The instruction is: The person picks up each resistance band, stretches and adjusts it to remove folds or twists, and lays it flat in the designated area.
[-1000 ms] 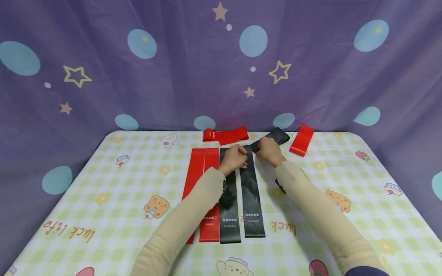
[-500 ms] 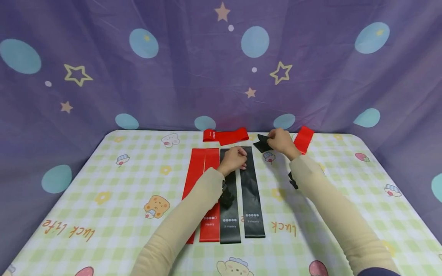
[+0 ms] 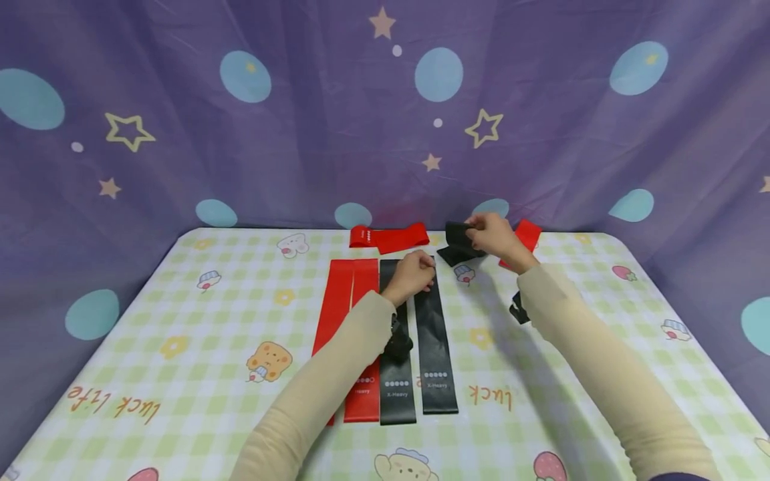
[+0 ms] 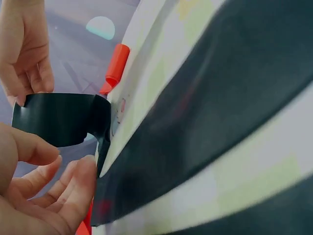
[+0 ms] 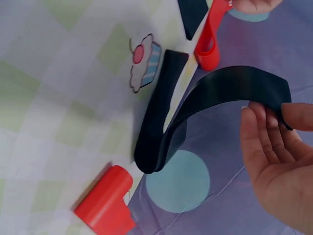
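Note:
My right hand [image 3: 490, 234] pinches one end of a folded black band [image 3: 457, 244] and holds it up off the table's far side. The right wrist view shows this black band [image 5: 220, 93] curving from the cloth up to my right hand [image 5: 274, 152]. My left hand [image 3: 414, 270] rests with loosely curled fingers on the far ends of two flat black bands [image 3: 434, 334]. In the left wrist view the left hand [image 4: 44, 196] touches a flat band's corner, and the lifted band [image 4: 58, 117] hangs just beyond.
Two red bands [image 3: 343, 300] lie flat left of the black pair. A folded red band [image 3: 391, 237] lies at the back, another red band [image 3: 528, 232] behind my right hand. The checked tablecloth [image 3: 180, 334] meets a purple curtain [image 3: 301, 133].
My right hand has drawn the loose black band back and to the right, then lifted it off the cloth. The left hand has stayed on the flat bands.

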### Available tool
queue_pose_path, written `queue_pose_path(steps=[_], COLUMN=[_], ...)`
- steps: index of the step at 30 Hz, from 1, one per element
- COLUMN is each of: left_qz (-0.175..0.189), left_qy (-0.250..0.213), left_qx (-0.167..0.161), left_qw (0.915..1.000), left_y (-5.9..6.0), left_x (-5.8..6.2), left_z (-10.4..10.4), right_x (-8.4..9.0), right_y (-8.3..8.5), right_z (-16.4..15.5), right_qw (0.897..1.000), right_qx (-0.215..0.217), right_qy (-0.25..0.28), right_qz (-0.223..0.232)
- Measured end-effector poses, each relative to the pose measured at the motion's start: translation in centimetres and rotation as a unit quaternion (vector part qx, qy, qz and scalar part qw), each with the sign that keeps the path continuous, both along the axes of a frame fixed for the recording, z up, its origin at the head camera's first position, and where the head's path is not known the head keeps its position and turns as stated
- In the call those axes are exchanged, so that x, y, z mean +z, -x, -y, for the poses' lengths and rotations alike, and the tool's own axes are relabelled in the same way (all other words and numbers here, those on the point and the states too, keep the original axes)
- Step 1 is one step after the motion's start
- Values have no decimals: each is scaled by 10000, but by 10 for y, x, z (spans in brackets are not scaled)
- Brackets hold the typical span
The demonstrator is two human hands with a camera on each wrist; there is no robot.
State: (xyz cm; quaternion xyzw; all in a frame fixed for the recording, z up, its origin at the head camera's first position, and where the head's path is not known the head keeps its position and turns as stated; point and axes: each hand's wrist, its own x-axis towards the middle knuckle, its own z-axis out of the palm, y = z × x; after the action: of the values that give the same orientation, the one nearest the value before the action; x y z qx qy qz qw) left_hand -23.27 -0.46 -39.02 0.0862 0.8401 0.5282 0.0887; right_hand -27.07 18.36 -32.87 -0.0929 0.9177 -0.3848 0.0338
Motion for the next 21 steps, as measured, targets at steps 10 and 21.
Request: queue_pose_path(steps=[10,21], left_qz=[-633,-926], left_qy=[-471,-939], left_qx=[385,50], left_qw=[9961,9912], left_y=[-2,1], left_x=[10,10], left_z=[-7,-8], right_x=[11,15], right_y=[-16,-24], right_z=[4,10], right_qw=[9965,9902], right_qx=[643,1073], right_qy=[482,815], right_qz=[228,372])
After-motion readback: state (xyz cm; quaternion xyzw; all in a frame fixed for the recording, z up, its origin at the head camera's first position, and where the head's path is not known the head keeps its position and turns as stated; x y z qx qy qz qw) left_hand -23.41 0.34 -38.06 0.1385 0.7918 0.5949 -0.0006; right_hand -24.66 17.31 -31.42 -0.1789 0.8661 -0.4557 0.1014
